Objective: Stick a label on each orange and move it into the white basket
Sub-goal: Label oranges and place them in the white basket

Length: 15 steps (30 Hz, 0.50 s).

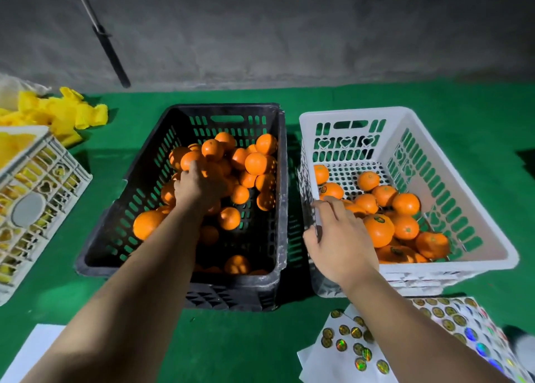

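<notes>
Under left hand (pixel 199 186): heaped oranges (pixel 254 162) in black crate (pixel 144 180), fingers curled onto one. Right hand (pixel 338 238) fingers spread, empty, over white basket (pixel 477 209) rim; label sheets (pixel 460 322) nearer body.

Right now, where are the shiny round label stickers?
Head view, bottom right: the holographic sticker sheets lie on the green mat, just in front of the white plastic basket.
</notes>
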Motion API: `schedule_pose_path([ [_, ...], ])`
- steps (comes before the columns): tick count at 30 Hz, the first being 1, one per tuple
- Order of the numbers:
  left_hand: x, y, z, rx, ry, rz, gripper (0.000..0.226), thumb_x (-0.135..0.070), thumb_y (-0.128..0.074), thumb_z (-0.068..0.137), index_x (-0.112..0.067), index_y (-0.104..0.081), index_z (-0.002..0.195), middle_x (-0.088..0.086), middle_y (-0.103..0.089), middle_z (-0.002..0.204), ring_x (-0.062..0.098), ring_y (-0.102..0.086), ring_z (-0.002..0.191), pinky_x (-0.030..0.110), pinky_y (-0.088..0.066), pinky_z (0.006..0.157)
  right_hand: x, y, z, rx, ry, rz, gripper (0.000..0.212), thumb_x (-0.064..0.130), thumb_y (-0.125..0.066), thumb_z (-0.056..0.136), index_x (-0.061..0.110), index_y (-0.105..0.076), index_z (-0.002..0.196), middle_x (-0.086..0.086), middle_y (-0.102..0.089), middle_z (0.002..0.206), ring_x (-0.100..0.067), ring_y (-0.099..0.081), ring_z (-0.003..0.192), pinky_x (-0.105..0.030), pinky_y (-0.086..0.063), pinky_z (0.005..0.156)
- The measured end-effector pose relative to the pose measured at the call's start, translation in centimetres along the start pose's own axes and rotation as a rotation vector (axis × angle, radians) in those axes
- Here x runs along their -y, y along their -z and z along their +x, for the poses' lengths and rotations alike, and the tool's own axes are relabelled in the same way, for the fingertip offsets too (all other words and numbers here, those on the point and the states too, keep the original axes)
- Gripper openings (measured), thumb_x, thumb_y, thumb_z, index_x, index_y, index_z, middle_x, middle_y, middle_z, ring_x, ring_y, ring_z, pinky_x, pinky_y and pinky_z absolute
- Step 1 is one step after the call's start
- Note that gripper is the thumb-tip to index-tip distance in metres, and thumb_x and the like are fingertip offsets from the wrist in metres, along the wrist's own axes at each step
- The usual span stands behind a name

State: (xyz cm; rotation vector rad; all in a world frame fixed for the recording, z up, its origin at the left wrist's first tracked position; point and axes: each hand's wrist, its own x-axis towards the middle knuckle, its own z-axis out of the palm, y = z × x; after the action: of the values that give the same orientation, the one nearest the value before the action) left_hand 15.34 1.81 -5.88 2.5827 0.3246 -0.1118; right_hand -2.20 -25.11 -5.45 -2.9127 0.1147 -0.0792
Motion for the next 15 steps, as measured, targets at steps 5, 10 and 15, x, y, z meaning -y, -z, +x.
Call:
schedule_pose_path([
  [5,-2.4,1.2,-8.0,-0.093,-0.327,-0.418,0.067,-0.054,-0.081,0.077,-0.029,-0.047,0.128,0.001,-0.059,0.127,0.015,-0.061,0.109,0.020,-0.046,0.076,-0.1,0.0,-0.1,-0.060,0.021,0.021,0.048,0.039,-0.040,0.099,0.017,-0.047,0.141,-0.006,-0.049,0.138,-0.030,-0.055,0.114,-0.044,-0.049,0.091],
  [10,-1.2,-1.2,-21.3,-0.144,-0.588,-0.580,0.100,-0.060,-0.079,0.078,-0.029,-0.031,0.160,-0.018,-0.042,0.127,-0.015,-0.043,0.123,0.001,-0.037,0.095,-0.4,-0.4,-1.3,-0.243,0.112,0.157,0.026,0.025,-0.052,0.098,0.010,-0.058,0.118,-0.012,-0.055,0.113,-0.035,-0.055,0.094,-0.043,-0.046,0.077],
  [15,2.9,-5.4,-30.2,0.121,-0.691,-0.462,0.079,-0.066,-0.080,0.072,-0.061,-0.043,0.141,-0.026,-0.028,0.135,-0.012,-0.041,0.128,0.004,-0.041,0.093,-1.2,-0.7,-3.5,-0.445,0.205,0.447,0.018,0.009,-0.056,0.099,0.005,-0.068,0.113,-0.013,-0.059,0.109,-0.031,-0.056,0.102,-0.043,-0.045,0.088],
])
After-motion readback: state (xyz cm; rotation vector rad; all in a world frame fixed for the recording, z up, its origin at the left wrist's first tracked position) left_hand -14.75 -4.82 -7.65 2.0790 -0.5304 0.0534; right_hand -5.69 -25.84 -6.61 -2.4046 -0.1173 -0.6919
